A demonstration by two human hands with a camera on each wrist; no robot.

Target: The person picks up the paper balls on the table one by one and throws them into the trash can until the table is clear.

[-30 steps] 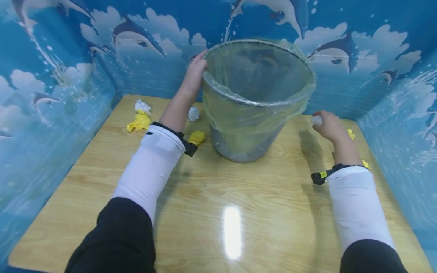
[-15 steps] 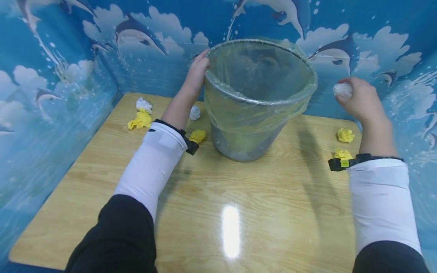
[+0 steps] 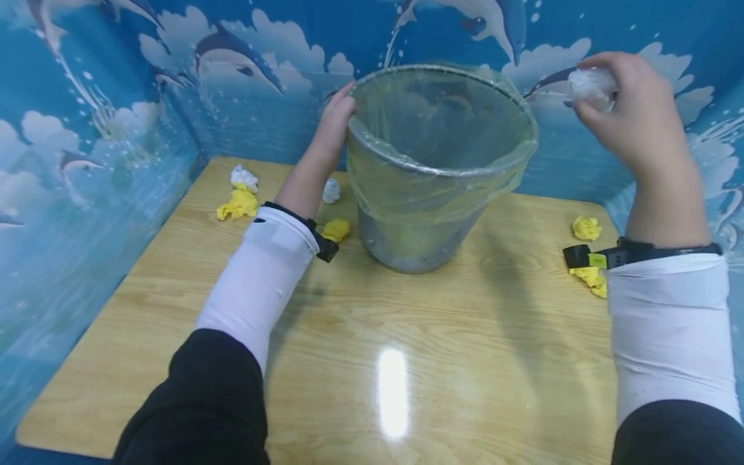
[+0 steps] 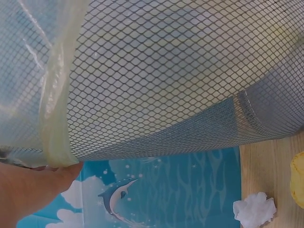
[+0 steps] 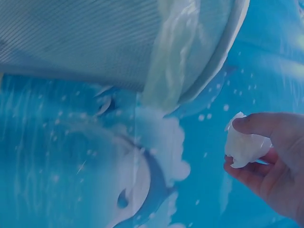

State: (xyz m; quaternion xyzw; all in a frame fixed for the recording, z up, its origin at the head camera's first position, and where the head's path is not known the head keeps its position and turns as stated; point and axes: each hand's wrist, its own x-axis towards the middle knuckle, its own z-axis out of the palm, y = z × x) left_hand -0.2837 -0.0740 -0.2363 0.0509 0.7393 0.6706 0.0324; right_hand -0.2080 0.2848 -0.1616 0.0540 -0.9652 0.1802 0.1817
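Note:
A grey mesh waste bin (image 3: 418, 239) lined with a clear plastic bag (image 3: 442, 187) stands tilted at the back middle of the wooden table (image 3: 372, 323). My left hand (image 3: 335, 123) grips the bin's rim on its left side; the left wrist view shows the mesh wall (image 4: 180, 76) and the bag's edge (image 4: 54, 118) close up. My right hand (image 3: 630, 123) is raised to the right of the rim, level with it, and pinches a crumpled white paper ball (image 3: 589, 84), which the right wrist view shows between thumb and fingers (image 5: 247, 142).
Crumpled paper lies on the table: yellow (image 3: 237, 205) and white (image 3: 243, 176) wads at the far left, a white ball (image 3: 330, 190) and a yellow one (image 3: 336, 230) by the left forearm, two yellow ones (image 3: 586, 227) (image 3: 591, 278) at the right. Blue dolphin-print walls enclose three sides.
My right hand has lifted the white paper ball from the table at the right up to rim height beside the bin. My left hand has stayed on the rim.

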